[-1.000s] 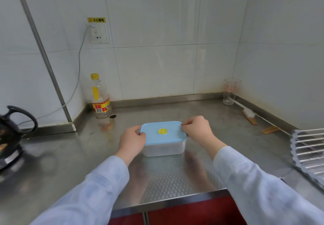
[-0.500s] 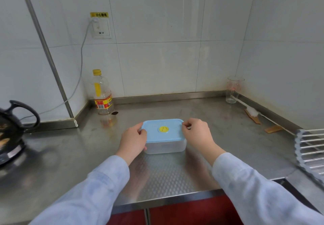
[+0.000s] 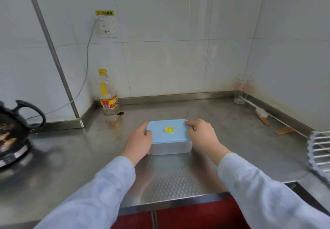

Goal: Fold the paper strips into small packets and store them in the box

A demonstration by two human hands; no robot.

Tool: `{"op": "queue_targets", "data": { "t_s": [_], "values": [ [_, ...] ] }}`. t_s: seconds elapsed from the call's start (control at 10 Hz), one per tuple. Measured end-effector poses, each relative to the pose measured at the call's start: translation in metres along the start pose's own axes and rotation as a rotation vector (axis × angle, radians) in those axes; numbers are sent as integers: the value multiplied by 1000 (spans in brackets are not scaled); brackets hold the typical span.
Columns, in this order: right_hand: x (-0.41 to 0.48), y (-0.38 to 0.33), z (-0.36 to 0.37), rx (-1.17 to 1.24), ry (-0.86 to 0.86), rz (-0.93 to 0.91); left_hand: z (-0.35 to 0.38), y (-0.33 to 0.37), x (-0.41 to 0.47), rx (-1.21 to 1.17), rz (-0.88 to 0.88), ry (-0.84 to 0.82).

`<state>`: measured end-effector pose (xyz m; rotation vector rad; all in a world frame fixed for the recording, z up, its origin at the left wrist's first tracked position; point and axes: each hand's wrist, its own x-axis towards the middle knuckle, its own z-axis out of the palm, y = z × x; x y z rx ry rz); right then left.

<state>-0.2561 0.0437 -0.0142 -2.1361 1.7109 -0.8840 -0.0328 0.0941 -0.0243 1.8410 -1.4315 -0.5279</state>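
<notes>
A clear plastic box (image 3: 171, 147) with a light blue lid (image 3: 167, 130) and a yellow round vent knob sits on the steel counter (image 3: 178, 175) in front of me. The lid is on the box. My left hand (image 3: 138, 144) grips the box's left end, thumb on the lid's edge and fingers curled round the side. My right hand (image 3: 202, 135) grips the right end, fingertips over the lid's far right corner. No paper strips or packets are visible; the box's contents cannot be made out.
A near-empty oil bottle (image 3: 108, 93) stands at the back left. A black kettle (image 3: 14, 132) sits at the far left. A glass beaker (image 3: 242, 90) and a brush (image 3: 259, 110) are in the back right corner. A metal rack (image 3: 319, 152) lies at the right edge.
Both hands stay on the box's ends. The box has shifted slightly toward me on the counter, and the camera has tilted a little.
</notes>
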Motion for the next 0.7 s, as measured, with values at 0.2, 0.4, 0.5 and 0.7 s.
{"op": "queue_targets", "data": {
  "t_s": [0.2,0.4,0.5,0.7],
  "values": [
    [-12,-13,14,156,-25,-32,-12,-18,-17,-76,7,126],
    [-14,-20,17,164,-41,-24,-18,-23,-22,-72,-12,126],
    [-14,-20,12,194,-73,-10,-19,-21,-22,-54,1,118],
    [-16,0,3,156,19,65,-50,-47,-27,117,-67,287]
  ]
}}
